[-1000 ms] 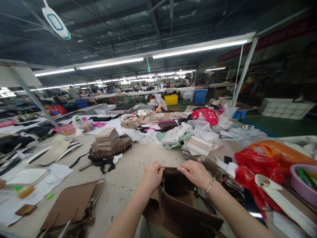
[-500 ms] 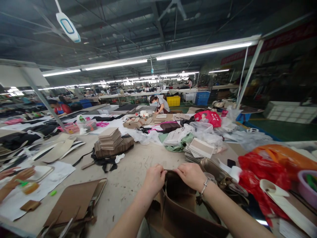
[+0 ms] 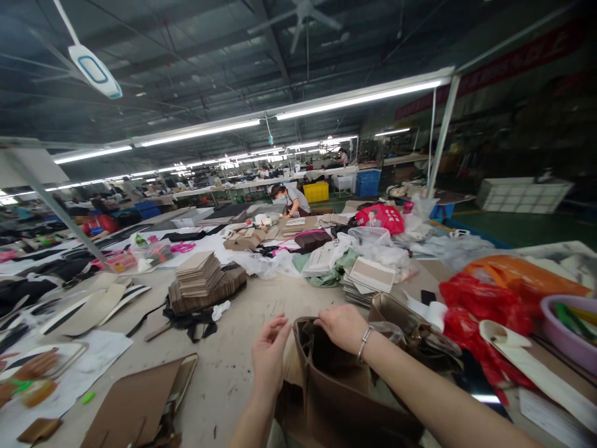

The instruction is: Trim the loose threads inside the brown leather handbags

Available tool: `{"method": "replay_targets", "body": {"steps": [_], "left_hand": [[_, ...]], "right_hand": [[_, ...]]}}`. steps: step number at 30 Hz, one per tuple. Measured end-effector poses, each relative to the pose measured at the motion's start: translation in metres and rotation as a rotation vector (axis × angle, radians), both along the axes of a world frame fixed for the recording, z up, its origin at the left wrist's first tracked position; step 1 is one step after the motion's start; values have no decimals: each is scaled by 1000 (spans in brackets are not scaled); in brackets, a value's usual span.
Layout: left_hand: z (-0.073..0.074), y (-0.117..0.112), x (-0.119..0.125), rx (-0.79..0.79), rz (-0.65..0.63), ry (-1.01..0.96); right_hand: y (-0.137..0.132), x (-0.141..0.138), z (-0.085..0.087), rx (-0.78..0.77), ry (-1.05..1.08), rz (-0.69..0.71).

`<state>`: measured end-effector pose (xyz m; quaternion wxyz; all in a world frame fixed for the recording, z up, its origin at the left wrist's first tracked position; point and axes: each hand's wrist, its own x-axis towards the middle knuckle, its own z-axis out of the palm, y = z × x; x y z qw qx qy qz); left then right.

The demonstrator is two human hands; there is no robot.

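Note:
A brown open-topped bag stands in front of me at the table's near edge, its dark inside facing up. My right hand pinches the far part of its rim, fingers closed over the edge; a metal bracelet is on that wrist. Just left of the bag's rim is my left hand, with its fingers stretched out and nothing in them. Whether its thumb touches the bag I cannot tell. Behind my right wrist lies another brown bag, partly hidden by the arm.
Brown flat pieces lie at front left, near a co-worker's hand. Stacked panels stand further back. To the right are lighter panels, a red plastic bag and a purple basin.
My left hand has let go of the bag's rim and moved left, its fingers opening. My right hand stays on the rim, shifted slightly left in view. The camera view has turned a little.

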<state>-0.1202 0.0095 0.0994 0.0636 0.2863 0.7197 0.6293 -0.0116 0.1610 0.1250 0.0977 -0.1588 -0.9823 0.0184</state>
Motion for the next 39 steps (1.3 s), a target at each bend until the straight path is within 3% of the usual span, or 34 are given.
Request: {"method": "replay_targets", "body": {"steps": [2, 5, 9, 11, 13, 18, 21, 24, 28, 31, 36, 39], "left_hand": [[11, -10, 8, -1, 22, 111], [22, -19, 34, -277, -139, 346], [10, -13, 58, -536, -201, 458], [6, -8, 50, -567, -202, 479], [10, -8, 28, -582, -219, 488], [48, -18, -30, -721, -357, 433], [61, -21, -38, -867, -287, 537], [56, -16, -31, -999, -201, 670], [46, -5, -20, -943, -132, 881], [46, 1, -20, -817, -279, 1034], [45, 13, -34, -741, -520, 916], [39, 18, -42, -668, -587, 816]], "right_hand": [[1, -2, -1, 8, -1, -23], [0, -7, -1, 10, -13, -21], [2, -12, 1, 10, -33, -88], [5, -9, 1, 17, -42, -120], [7, -4, 0, 25, -40, -127], [-5, 11, 4, 50, 8, -130], [-17, 18, 11, 73, 59, -57], [-20, 22, 12, 76, 54, -69], [-13, 22, 2, 86, 29, -119], [-9, 19, -2, 99, 27, -114], [-7, 12, -2, 127, 7, -78], [-8, 13, -3, 146, 15, -52]]}}
